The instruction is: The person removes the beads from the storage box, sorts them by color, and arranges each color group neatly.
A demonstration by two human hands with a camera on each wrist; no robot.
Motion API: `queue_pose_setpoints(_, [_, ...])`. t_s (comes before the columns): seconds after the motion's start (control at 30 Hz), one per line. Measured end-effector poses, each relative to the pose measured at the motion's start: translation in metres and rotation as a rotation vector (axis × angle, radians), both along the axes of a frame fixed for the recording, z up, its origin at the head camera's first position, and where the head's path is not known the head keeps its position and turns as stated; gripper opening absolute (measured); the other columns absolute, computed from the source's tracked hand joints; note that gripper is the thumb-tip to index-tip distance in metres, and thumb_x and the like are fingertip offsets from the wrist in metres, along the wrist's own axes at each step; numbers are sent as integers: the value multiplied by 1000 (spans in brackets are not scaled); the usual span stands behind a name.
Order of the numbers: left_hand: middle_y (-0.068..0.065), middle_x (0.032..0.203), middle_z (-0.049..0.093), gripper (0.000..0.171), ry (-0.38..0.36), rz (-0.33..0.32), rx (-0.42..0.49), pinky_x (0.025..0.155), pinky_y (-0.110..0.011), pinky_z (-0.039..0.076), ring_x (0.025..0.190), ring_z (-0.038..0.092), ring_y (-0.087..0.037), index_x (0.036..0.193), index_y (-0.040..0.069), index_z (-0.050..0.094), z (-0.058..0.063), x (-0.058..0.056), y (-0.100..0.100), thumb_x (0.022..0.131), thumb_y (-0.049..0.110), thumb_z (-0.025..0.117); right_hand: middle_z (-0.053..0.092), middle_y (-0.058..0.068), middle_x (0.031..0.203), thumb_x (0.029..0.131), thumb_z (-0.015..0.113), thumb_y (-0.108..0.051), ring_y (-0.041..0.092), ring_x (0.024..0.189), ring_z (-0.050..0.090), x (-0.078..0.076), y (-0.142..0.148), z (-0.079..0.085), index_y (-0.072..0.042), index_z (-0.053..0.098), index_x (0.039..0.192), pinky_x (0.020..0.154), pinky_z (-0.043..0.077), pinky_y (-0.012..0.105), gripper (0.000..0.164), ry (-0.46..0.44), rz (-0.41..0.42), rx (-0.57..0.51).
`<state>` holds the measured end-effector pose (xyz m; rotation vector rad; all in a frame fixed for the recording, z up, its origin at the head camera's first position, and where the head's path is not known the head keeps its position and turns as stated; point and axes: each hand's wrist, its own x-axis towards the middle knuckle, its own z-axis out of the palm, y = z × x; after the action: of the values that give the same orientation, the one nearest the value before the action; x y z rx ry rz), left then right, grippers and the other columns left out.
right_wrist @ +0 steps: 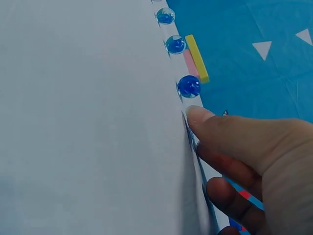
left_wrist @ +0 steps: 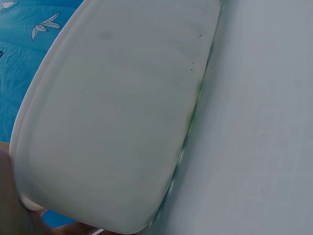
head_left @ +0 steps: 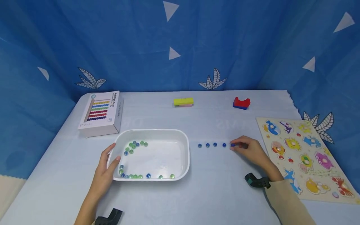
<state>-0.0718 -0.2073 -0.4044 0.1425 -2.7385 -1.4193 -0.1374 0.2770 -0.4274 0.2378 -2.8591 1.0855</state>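
My left hand (head_left: 103, 172) grips the left end of a white plastic tray (head_left: 184, 156), thumb over the rim and fingers along the outside. Green marbles (head_left: 135, 176) and blue marbles (head_left: 148, 176) lie in the tray, mostly at its left and front. Right of the tray, several blue marbles (head_left: 215, 144) form a row on the table. At the row's right end my right hand (head_left: 251, 151) pinches a blue marble (head_left: 232, 145) between thumb and finger. In the right wrist view the thumb hides it; the nearest row marble (right_wrist: 190, 86) sits just beyond the thumb tip.
A boxed bead toy (head_left: 99, 114) stands behind the tray on the left. Yellow and pink blocks (head_left: 183, 102) and red and blue blocks (head_left: 241, 103) lie at the back. A sea-animal puzzle board (head_left: 306, 159) lies under and beyond my right forearm.
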Motion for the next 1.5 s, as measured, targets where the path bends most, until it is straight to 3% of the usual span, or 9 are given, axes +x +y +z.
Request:
queue_pose_setpoints(0.13, [-17,130,45,53,-8,8,-24,80,-28,39,96,47,0,144,28,14,1,2,-2,96,33,37,64,0,94,78,70,-20,3,79,49,0,-3,0,-18,69,98,69,43,14,21,-34,9,-4])
queue_pose_setpoints(0.23, [-16,128,46,53,-9,8,-22,77,-21,39,91,46,7,143,28,15,1,3,-3,96,33,38,63,-1,95,79,69,-22,5,81,49,0,-4,0,-18,68,100,71,42,13,21,-58,7,1])
queue_pose_setpoints(0.7, [-16,133,44,52,-5,14,-16,81,-32,38,93,41,11,143,30,15,1,5,-4,96,33,37,63,-1,93,79,69,-21,8,81,48,0,-7,-2,-18,68,100,71,41,12,22,-45,0,-9])
queue_pose_setpoints(0.97, [-16,135,42,52,-15,21,-21,81,-27,39,94,41,11,143,29,15,0,7,-4,96,34,37,63,1,100,79,69,-25,12,86,49,1,-6,4,-18,65,104,74,41,16,27,-91,7,12])
queue_pose_setpoints(1.1, [-16,134,43,52,-18,26,-26,79,-23,39,93,42,12,143,29,15,0,7,-4,96,34,37,62,3,105,81,67,-28,15,92,51,-3,-7,23,-16,63,109,79,41,21,31,-87,40,30])
queue_pose_setpoints(1.23, [-16,134,43,52,-16,25,-28,78,-22,41,93,45,8,143,30,15,1,7,-4,96,34,37,62,4,106,84,63,-28,15,93,52,-21,-23,61,-14,62,109,80,42,27,29,-8,131,-14])
queue_pose_setpoints(1.4, [-15,138,39,52,-21,16,-22,81,-30,41,104,49,-11,143,29,14,1,4,-2,96,34,36,64,-1,104,84,61,-35,12,93,54,-46,-84,114,-19,62,111,82,45,27,31,-30,324,-12])
queue_pose_setpoints(1.5, [-17,139,38,53,-16,4,-9,82,-37,42,109,50,-26,144,28,14,0,2,-1,96,35,36,66,-4,100,85,61,-32,11,90,55,-57,-134,132,-19,62,111,82,46,28,30,-92,477,25])
